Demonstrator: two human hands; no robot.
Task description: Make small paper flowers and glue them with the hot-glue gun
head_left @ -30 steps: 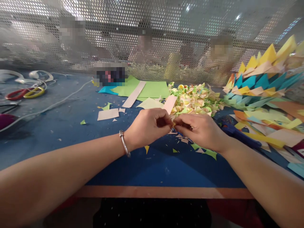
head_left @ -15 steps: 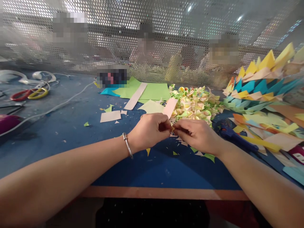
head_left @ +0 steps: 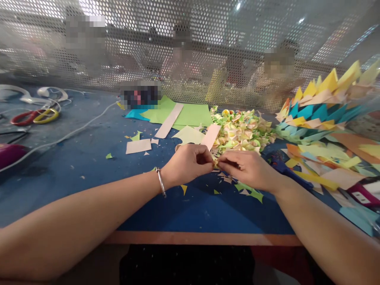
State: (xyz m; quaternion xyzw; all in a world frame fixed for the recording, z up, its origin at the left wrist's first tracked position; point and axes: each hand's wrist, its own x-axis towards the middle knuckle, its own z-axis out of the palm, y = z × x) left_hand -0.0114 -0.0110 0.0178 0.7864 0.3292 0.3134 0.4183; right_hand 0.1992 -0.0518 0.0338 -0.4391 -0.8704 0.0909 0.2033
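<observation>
Both hands meet over the blue table, just in front of a heap of small folded paper pieces [head_left: 243,130] in cream, pink and green. My left hand [head_left: 191,160] is closed in a pinch on a tiny yellowish paper piece [head_left: 215,162]. From the other side, my right hand [head_left: 247,168] pinches the same piece between thumb and fingers. Most of that piece is hidden by the fingertips. Behind the hands lie a pink paper strip [head_left: 211,136] and a pale cream sheet [head_left: 189,135]. Green and pink scraps [head_left: 251,192] are scattered below the right hand.
Green sheets [head_left: 190,114] lie at the back under another pink strip. At right are a blue glue gun [head_left: 292,173], loose paper pieces and a layered folded-paper model [head_left: 320,105]. Scissors [head_left: 46,116] and a white cable [head_left: 71,132] are at left. A perforated metal screen [head_left: 196,51] stands behind.
The view has shifted slightly, so things at right appear a little further left. Both hands keep the same pinch on the small paper piece.
</observation>
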